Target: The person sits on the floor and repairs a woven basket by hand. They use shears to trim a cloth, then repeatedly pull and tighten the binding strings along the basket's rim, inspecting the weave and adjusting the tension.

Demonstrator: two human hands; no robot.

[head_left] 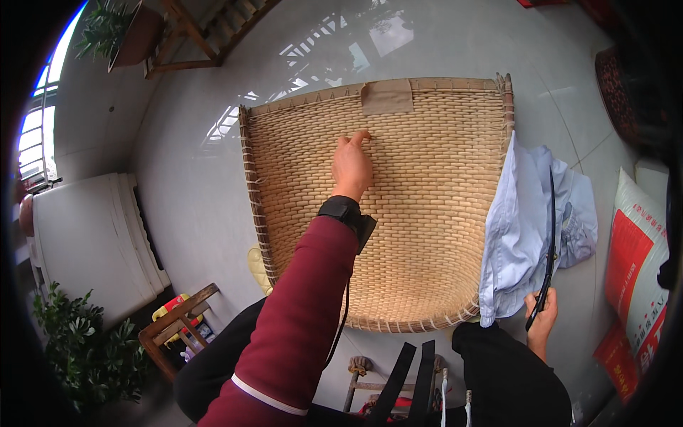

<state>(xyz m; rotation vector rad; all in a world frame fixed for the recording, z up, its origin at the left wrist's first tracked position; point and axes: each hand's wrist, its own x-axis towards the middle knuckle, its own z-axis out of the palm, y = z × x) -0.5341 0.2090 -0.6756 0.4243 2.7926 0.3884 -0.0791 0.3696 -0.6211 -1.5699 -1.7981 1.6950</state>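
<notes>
A large woven wicker scoop basket [427,213] lies in front of me, its bound rim nearest my knees. My left hand [352,165] is over its far half, fingers curled and thumb and forefinger drawn together; what they pinch, if anything, is too small to make out. A brown patch [387,97] covers part of the far edge. At the right, my right hand [543,312] is closed round a long, thin black tool [551,242] with a slightly curved upper part. Beside it, pale blue cloth [514,235], seemingly a garment, hangs along the basket's right side.
Printed white and red sacks [633,277] stand at the right. A small wooden stool [167,334], a leafy plant [82,349] and a white box-like piece [89,242] are at the left. A wooden frame [192,35] and potted plant [107,32] stand far left.
</notes>
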